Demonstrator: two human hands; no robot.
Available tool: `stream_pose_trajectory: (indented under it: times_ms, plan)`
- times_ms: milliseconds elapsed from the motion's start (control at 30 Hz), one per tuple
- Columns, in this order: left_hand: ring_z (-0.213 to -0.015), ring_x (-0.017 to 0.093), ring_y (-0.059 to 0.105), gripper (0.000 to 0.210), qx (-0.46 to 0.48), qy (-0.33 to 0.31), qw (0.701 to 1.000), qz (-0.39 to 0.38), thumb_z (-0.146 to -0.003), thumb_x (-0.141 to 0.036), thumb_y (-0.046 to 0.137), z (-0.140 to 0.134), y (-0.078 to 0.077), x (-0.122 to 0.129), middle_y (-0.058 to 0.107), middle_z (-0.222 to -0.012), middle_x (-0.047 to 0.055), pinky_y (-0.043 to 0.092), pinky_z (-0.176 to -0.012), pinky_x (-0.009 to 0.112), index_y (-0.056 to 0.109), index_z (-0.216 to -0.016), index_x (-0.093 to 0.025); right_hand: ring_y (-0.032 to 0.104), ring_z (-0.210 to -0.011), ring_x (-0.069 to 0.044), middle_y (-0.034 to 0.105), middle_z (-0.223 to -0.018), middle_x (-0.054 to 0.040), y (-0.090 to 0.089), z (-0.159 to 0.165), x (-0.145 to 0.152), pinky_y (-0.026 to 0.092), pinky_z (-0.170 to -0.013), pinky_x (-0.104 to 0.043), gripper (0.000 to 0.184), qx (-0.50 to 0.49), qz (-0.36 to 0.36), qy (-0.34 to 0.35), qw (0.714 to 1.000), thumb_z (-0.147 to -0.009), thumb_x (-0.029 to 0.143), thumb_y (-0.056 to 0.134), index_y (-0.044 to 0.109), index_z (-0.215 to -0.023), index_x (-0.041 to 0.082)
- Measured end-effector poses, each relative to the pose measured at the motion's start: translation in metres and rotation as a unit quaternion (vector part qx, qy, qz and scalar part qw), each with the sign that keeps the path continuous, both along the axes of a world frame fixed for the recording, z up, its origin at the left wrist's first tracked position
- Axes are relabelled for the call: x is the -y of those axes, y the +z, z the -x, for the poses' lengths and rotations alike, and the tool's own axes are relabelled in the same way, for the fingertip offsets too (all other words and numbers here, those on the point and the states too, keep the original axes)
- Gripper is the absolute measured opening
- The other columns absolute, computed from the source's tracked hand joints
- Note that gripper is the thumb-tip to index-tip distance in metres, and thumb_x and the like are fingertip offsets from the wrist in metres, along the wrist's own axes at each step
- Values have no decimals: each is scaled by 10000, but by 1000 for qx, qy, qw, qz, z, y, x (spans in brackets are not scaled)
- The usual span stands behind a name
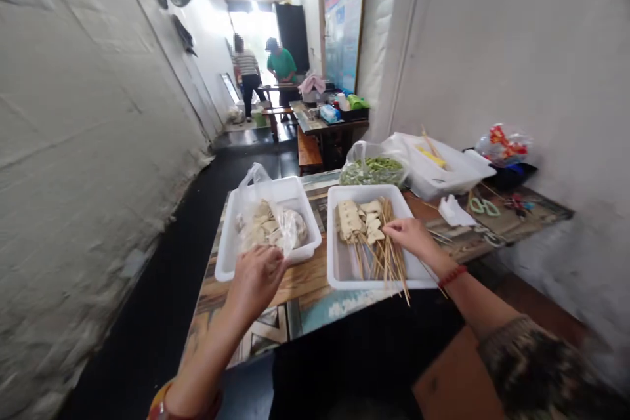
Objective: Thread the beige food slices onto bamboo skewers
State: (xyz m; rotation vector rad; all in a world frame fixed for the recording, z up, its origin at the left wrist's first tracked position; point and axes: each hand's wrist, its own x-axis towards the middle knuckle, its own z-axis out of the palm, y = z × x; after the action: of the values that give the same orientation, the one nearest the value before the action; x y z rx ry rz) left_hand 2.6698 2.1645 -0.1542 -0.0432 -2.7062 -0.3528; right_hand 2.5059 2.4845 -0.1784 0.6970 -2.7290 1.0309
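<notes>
My left hand (260, 272) is at the near edge of the left white tray (224, 266). Its curled fingers pinch the rim of a clear plastic bag (287, 226) that lies in this tray. Pale, flat tofu-like pieces (266, 220) fill the bag. Over the right white tray (337, 279), my right hand (411, 236) is closed, fingertips together by a heap of bamboo skewers (388, 252). A thin stick passes under its palm toward the wrist. Beside the heap lie folded pale pieces threaded on skewers (349, 220). My fingers partly cover what they grip.
Behind the right tray sit a bag of green beans (377, 170) and another white tub (433, 174). Green-handled scissors (485, 207) and crumpled tissue (455, 211) lie to the right. Two people stand far back near a farther table (310, 121).
</notes>
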Motion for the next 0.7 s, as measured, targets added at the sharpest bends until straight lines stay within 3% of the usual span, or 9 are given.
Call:
stream_pose_trajectory:
  times_ms: [100, 233, 333, 400, 467, 567, 633, 700]
  plan:
    - [-626, 177, 592, 246, 39, -17, 993, -109, -923, -370, 468, -13, -8, 1, 619, -664, 9, 441, -610, 299, 571, -784, -195, 646, -661, -138, 678, -707, 21, 2, -2, -5, 520, -661, -292, 242, 42, 12, -1, 999, -916, 329, 608, 680, -780, 142]
    - [-733, 178, 636, 203, 53, -71, 989, -117, -928, -314, 465, -27, -19, -3, 658, -825, 46, 487, -671, 292, 624, -905, -190, 589, -527, -109, 634, -662, 25, 3, -3, -14, 475, -508, -241, 129, 85, 52, -18, 995, -864, 254, 624, 671, -886, 136]
    - [-821, 187, 649, 213, 52, -124, 988, -70, -929, -262, 472, -26, -23, -8, 665, -952, 82, 502, -742, 311, 668, -977, -194, 575, -489, -112, 621, -696, 21, 11, -13, -25, 436, -441, -228, 352, 101, 103, -40, 989, -800, 228, 592, 619, -1139, 135]
    - [-827, 186, 642, 237, 37, -159, 986, -42, -940, -242, 459, -21, -23, -7, 666, -939, 87, 501, -757, 317, 690, -930, -192, 554, -490, -109, 602, -716, 30, 20, -27, -31, 418, -424, -222, 498, 122, 203, -52, 970, -778, 264, 604, 548, -1260, 153]
    - [-832, 183, 639, 271, 9, -177, 983, -42, -953, -243, 447, -13, -22, -2, 672, -909, 87, 506, -764, 316, 698, -868, -188, 499, -478, -98, 556, -652, 53, 26, -49, -31, 384, -418, -208, 474, 148, 324, -55, 933, -779, 307, 627, 570, -1227, 165]
    - [-890, 187, 657, 272, -43, -146, 985, -78, -959, -267, 447, -1, -18, 14, 686, -946, 93, 529, -794, 314, 697, -892, -183, 365, -420, -76, 424, -515, 95, 27, -91, -12, 285, -386, -183, 263, 181, 433, -49, 882, -853, 365, 594, 619, -1045, 187]
    - [-952, 205, 668, 277, -63, -104, 989, -78, -959, -308, 447, 5, -16, 31, 695, -1005, 104, 541, -832, 333, 694, -954, -183, 294, -390, -59, 377, -504, 111, 18, -121, 13, 221, -365, -173, 194, 228, 470, -26, 852, -883, 390, 573, 586, -949, 209]
    - [-999, 238, 674, 307, -55, -70, 995, -41, -946, -373, 464, 8, -16, 50, 703, -1067, 120, 540, -876, 372, 691, -1022, -181, 297, -385, -50, 384, -533, 108, 5, -147, 46, 200, -359, -168, 222, 318, 441, 28, 839, -908, 433, 541, 562, -896, 213]
